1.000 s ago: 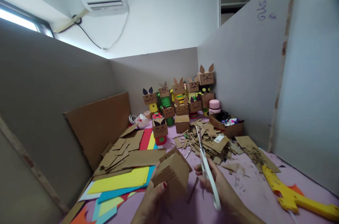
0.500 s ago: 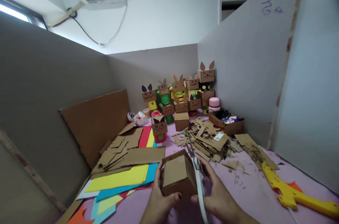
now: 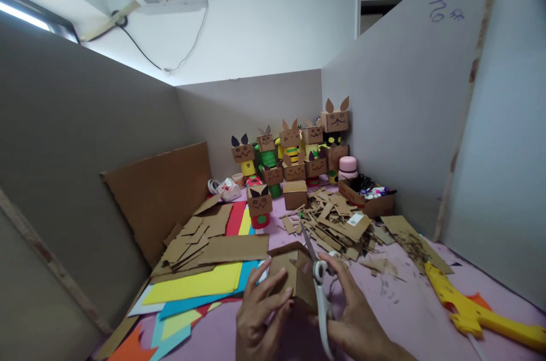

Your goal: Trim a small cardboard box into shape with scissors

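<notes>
A small brown cardboard box point(image 3: 305, 287) is held low in front of me, its top face toward me. My left hand point(image 3: 264, 310) is at its left side, with bent fingers laid across the top and the thumb near the front edge. White-handled scissors point(image 3: 323, 293) are in my right hand point(image 3: 356, 315), their blades pointing up and away along the box's right side. That hand's fingers curl round the handles and also come against the box. Its lower part is partly hidden by my hands.
Cardboard animal figures point(image 3: 294, 167) and a plain box point(image 3: 295, 196) stand at the back. Cardboard scraps point(image 3: 336, 224) lie ahead, coloured paper point(image 3: 191, 287) and cut cardboard point(image 3: 232, 248) left. A yellow glue gun point(image 3: 482, 312) rests right, beyond it a box of pens point(image 3: 375, 204).
My left hand has shifted from gripping the box's side to laying its fingers over the top. The box has turned slightly. The scissors stay in my right hand, tilted a little differently.
</notes>
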### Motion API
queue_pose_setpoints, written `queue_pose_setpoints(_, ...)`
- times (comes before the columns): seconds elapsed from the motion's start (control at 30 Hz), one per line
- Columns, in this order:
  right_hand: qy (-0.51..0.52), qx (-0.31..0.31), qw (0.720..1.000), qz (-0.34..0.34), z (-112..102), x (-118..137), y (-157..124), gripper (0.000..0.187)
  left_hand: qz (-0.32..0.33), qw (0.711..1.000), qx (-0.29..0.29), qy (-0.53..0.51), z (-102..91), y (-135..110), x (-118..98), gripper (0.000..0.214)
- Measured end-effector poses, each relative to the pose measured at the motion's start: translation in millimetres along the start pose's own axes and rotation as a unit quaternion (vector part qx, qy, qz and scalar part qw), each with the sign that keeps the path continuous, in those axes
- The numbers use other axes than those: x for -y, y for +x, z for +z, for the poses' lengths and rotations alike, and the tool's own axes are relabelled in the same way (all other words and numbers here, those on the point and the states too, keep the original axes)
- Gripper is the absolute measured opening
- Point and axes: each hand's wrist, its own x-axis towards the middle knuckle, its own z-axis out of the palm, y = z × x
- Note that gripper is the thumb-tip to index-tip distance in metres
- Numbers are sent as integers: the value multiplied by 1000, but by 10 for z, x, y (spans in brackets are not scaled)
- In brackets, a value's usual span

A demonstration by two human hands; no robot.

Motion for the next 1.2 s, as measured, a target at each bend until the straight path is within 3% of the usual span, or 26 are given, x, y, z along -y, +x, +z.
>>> queue_pose_setpoints(0.07,-11,-6,1000,-3,4,-14,3,74,-31,999,-2,-33,41,8,-45,10)
queue_pose_setpoints(0.13,-26,-25,999,-9,12,-35,5,75,-46,994,-51,-85,93,6,-35,14)
queue_pose_setpoints(0.23,-59,-56,996,-33,33,-67,-5,75,-77,976,-128,-158,191,-24,53,61)
queue_pose_setpoints(0.33,-100,-68,990,-66,53,-97,-30,76,-151,958,-104,-219,278,-66,147,100)
queue_pose_setpoints(0.43,-114,-62,987,-94,58,-122,-55,72,-225,933,-38,-277,314,-84,165,113)
queue_pose_setpoints(0.57,-38,-60,993,-97,30,-150,-60,75,-280,899,-34,-336,268,-40,96,108)
queue_pose_setpoints(0.67,31,-82,994,-66,9,-169,-36,75,-299,877,-50,-373,200,0,64,104)
queue_pose_setpoints(0.87,98,-73,993,-1,34,-170,15,70,-333,838,-16,-432,105,-17,129,83)
queue_pose_setpoints(1.03,113,-58,992,5,55,-107,15,69,-364,763,19,-534,90,14,170,60)
queue_pose_setpoints(1.2,120,-51,991,23,58,-80,13,64,-421,682,84,-592,92,62,167,55)
